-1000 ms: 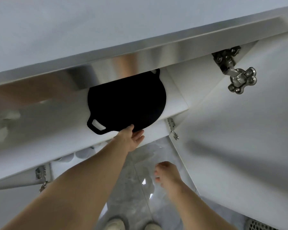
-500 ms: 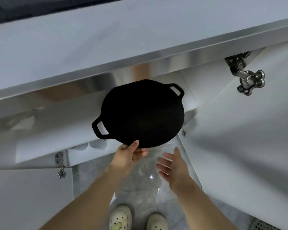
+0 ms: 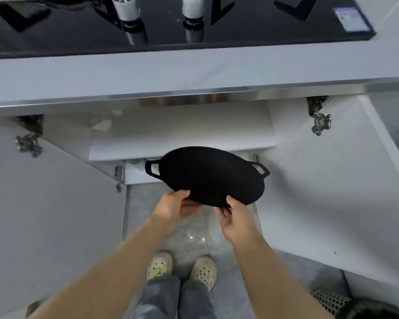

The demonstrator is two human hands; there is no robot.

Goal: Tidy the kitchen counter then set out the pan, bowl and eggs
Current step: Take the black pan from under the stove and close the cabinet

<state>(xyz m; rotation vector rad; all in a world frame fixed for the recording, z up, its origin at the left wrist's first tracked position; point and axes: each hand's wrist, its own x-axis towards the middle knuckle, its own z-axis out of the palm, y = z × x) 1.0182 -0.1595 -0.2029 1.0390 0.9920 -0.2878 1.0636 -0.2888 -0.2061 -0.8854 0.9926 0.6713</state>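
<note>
**Two-handled griddle pan [image 3: 210, 173] held below the bench [image 3: 194, 72]**

Round, flat and matte black, with a loop handle at each side, it hangs tilted before the open cupboard [image 3: 182, 134]. Left hand [image 3: 173, 206] grips its near rim, thumb on top; right hand [image 3: 236, 217] grips just beside.

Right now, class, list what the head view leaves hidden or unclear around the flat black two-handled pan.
Head view:
Left hand, right hand: fingertips hidden beneath the flat black two-handled pan.
Pale round things below the white shelf: mostly hidden by it.
Black glass hob: cut off by the top edge.
</note>
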